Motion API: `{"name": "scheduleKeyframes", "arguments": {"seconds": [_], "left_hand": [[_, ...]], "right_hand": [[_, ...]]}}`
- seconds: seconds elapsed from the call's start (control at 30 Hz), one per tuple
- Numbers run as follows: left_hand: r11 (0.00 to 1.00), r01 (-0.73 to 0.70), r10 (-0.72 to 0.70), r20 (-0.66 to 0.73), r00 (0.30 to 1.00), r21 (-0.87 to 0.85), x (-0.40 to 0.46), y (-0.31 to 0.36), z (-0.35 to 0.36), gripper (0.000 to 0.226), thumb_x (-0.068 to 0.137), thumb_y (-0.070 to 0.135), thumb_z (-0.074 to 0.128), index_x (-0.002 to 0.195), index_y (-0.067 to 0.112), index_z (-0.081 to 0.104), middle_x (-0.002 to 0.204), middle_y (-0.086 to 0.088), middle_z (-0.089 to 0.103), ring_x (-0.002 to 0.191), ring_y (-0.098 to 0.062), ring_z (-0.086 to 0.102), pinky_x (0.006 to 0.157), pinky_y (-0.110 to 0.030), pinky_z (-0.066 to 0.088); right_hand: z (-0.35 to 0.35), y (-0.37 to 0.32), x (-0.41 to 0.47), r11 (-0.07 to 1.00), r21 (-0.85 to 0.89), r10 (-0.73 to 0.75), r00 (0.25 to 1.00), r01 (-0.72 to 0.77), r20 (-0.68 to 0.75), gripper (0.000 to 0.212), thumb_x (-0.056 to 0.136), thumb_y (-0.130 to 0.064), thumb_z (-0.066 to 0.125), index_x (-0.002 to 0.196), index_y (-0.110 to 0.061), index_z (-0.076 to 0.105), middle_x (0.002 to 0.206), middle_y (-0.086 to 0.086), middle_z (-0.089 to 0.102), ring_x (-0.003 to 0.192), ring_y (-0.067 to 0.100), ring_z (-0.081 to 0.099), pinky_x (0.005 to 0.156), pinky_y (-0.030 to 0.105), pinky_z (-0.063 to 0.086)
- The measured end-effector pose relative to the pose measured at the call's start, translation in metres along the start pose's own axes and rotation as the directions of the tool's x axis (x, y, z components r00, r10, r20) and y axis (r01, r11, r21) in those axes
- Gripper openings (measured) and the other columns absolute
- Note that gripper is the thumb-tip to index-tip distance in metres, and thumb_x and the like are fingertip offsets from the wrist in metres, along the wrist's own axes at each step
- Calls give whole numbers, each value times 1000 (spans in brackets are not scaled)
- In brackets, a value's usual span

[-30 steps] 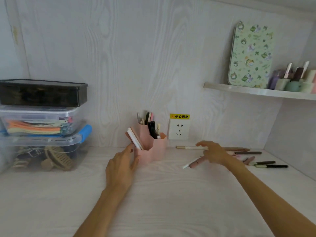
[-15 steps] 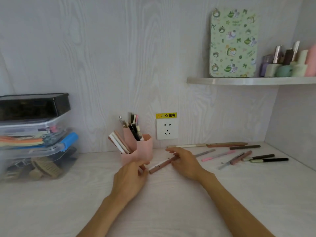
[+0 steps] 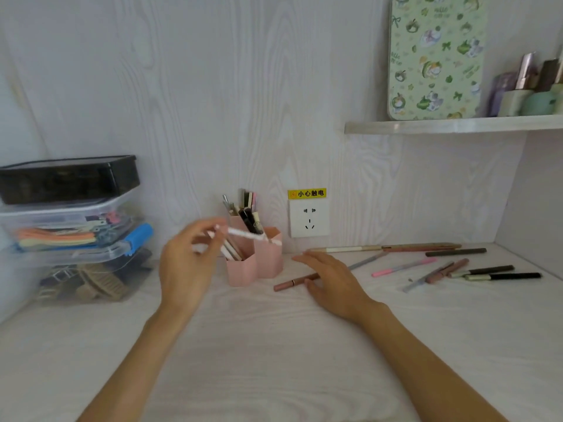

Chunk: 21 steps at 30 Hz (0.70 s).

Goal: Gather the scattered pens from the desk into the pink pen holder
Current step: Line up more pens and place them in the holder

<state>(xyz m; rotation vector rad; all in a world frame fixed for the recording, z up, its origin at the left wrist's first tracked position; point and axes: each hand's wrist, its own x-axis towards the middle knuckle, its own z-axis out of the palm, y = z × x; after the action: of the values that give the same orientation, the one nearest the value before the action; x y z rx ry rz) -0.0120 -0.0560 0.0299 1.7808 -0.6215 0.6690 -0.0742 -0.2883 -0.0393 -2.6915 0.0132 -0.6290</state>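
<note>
Lifted since earlier, left hand (image 3: 190, 263) is pinching a slim white pen (image 3: 245, 233), lying crosswise over the pink plastic pen holder (image 3: 254, 263); right hand (image 3: 330, 280) is resting open on a brown pen (image 3: 294, 282).

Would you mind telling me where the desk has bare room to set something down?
The near desk between both forearms is bare. Crowded: the back right, strewn with loose pens, around the pink pen holder, and the stacked storage boxes at left.
</note>
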Motion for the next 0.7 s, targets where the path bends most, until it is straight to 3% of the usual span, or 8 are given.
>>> {"name": "scheduleKeyframes", "arguments": {"seconds": [0.1, 0.2, 0.37, 0.57, 0.7], "left_hand": [[995, -102, 105, -261, 960, 24, 27, 26, -18, 18, 87, 29, 63, 105, 25, 66, 89, 10, 65, 72, -2, 60, 62, -18, 48], [982, -130, 170, -352, 920, 134, 52, 37, -23, 22, 88, 33, 62, 107, 23, 63, 93, 14, 63, 76, -3, 59, 68, -24, 45], [960, -112, 185, -278, 943, 257, 68, 28, -8, 17, 89, 33, 60, 99, 21, 67, 92, 5, 72, 83, -16, 66, 73, -40, 52], [913, -120, 166, -87, 982, 390, 65, 15, 16, 20, 91, 32, 57, 106, 24, 69, 97, 1, 71, 89, -18, 64, 68, -30, 43], [831, -153, 42, 214, 976, 535, 65, -3, 29, 30, 96, 36, 46, 105, 21, 71, 116, -2, 66, 113, -23, 49, 76, -34, 39]], "right_hand": [[-1, -1, 0, 999, -38, -31, 998, 33, 48, 35, 93, -18, 46, 123, -33, 57, 134, -3, 52, 127, 16, 43, 105, 29, 33], [-3, -4, -1, 997, -44, -56, 996, 58, 63, 31, 93, -21, 46, 116, -33, 62, 119, -5, 60, 111, 16, 51, 94, 27, 40], [-4, -5, -2, 997, -23, -68, 998, 68, 12, 24, 91, -26, 52, 109, -34, 65, 106, -7, 64, 100, 14, 53, 86, 27, 42], [-6, -8, -2, 992, -48, -120, 993, 119, -7, 18, 90, -27, 54, 104, -27, 65, 100, -6, 65, 95, 12, 52, 81, 22, 37], [-5, -9, -2, 990, -57, -133, 991, 133, 9, 13, 89, -24, 54, 100, -25, 62, 98, -7, 67, 94, 12, 56, 82, 21, 36]]}}
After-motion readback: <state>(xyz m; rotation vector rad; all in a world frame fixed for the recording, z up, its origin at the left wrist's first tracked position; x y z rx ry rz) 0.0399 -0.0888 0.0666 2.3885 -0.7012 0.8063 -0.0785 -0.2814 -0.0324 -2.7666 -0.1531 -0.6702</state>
